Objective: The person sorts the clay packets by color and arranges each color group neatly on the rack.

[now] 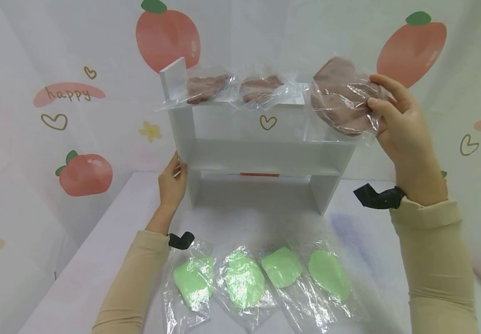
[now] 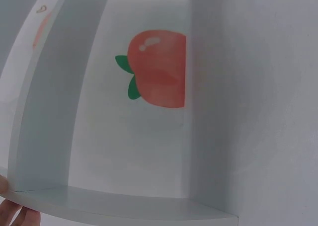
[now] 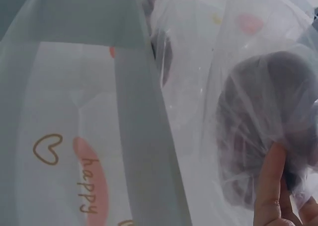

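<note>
In the head view my right hand point(image 1: 407, 120) pinches a clear plastic bag with a flat, roundish brown piece point(image 1: 340, 102) in it. The bag is raised at the right end of a white two-tier shelf point(image 1: 265, 155). In the right wrist view, fingers point(image 3: 271, 186) press on the bagged brown piece point(image 3: 248, 136). My left hand point(image 1: 172, 183) grips the shelf's left side panel; the left wrist view shows the thumb and fingers point(image 2: 25, 217) on opposite sides of that panel point(image 2: 119, 213). Two similar brown bagged pieces point(image 1: 208, 88) point(image 1: 261, 88) lie on the shelf top.
On the white table point(image 1: 98, 278), several bagged light-green flat pieces point(image 1: 244, 279) lie in a row in front of the shelf. An upright end panel point(image 1: 174, 81) rises at the shelf's top left. Behind hangs a white cloth point(image 1: 265, 37) with fruit prints.
</note>
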Tool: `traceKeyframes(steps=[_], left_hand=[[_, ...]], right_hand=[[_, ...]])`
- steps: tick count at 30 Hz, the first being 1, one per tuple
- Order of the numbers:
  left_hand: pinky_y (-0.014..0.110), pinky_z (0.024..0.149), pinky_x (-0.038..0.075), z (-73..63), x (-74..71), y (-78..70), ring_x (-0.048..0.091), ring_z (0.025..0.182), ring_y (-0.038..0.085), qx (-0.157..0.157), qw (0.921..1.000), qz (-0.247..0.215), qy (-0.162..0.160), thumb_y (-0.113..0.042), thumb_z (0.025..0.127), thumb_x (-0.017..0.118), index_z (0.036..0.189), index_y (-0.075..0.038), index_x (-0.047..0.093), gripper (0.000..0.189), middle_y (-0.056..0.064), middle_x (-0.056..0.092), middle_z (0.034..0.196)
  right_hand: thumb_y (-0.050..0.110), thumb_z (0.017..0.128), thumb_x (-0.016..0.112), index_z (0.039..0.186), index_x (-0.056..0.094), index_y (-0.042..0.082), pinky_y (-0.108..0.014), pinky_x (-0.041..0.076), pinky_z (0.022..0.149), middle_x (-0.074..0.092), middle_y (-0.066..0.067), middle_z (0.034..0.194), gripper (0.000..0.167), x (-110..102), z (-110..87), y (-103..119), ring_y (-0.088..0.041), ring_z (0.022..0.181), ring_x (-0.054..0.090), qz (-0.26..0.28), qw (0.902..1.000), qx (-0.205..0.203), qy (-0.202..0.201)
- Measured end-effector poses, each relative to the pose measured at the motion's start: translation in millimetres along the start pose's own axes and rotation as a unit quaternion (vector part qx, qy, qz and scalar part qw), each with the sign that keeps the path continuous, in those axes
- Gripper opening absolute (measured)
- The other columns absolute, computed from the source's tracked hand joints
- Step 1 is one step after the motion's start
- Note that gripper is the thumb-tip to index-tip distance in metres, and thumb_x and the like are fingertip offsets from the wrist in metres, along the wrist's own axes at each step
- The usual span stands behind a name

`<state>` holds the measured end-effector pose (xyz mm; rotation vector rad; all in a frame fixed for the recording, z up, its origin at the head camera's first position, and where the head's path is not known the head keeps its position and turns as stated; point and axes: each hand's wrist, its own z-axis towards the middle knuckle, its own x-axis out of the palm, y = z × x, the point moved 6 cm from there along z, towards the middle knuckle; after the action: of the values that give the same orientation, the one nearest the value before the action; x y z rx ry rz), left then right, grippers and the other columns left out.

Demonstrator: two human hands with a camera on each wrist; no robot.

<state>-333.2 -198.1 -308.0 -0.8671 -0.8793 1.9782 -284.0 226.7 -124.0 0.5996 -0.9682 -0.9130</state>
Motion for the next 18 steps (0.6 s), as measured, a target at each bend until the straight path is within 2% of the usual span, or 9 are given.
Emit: traceKeyframes(steps=[5, 14, 18], left_hand=[[0.041, 0.093, 0.054, -1.0, -0.2, -1.0, 0.06, 0.111, 0.04, -0.004, 1.0, 0.001, 0.004, -0.009, 0.095, 0.05, 0.14, -0.006, 0.042, 0.045, 0.026, 0.057, 0.125], [0.041, 0.094, 0.053, -0.2, 0.3, 0.1, 0.059, 0.113, 0.04, -0.007, 0.9999, -0.01, 0.008, -0.008, 0.095, 0.05, 0.14, -0.008, 0.042, 0.046, 0.026, 0.056, 0.127], [0.041, 0.093, 0.053, 0.0, 0.4, 0.8, 0.059, 0.112, 0.04, -0.004, 0.9999, -0.013, 0.007, -0.008, 0.095, 0.051, 0.14, -0.008, 0.042, 0.046, 0.026, 0.056, 0.127]], right_hand=[[-0.009, 0.088, 0.054, 0.127, 0.053, 0.007, -0.022, 0.058, 0.071, 0.046, -0.008, 0.118, 0.043, -1, 14.1, -4, -0.019, 0.1, 0.05, -0.014, 0.9989, 0.035, -0.027], [-0.009, 0.083, 0.06, 0.125, 0.057, 0.011, -0.02, 0.052, 0.057, 0.054, -0.007, 0.102, 0.047, -6, 32.5, -12, -0.016, 0.085, 0.054, -0.043, 0.9947, 0.059, -0.072], [-0.008, 0.081, 0.064, 0.126, 0.058, 0.014, -0.02, 0.051, 0.057, 0.055, -0.006, 0.102, 0.05, -8, 38.8, -17, -0.015, 0.086, 0.053, -0.045, 0.9915, 0.078, -0.093]])
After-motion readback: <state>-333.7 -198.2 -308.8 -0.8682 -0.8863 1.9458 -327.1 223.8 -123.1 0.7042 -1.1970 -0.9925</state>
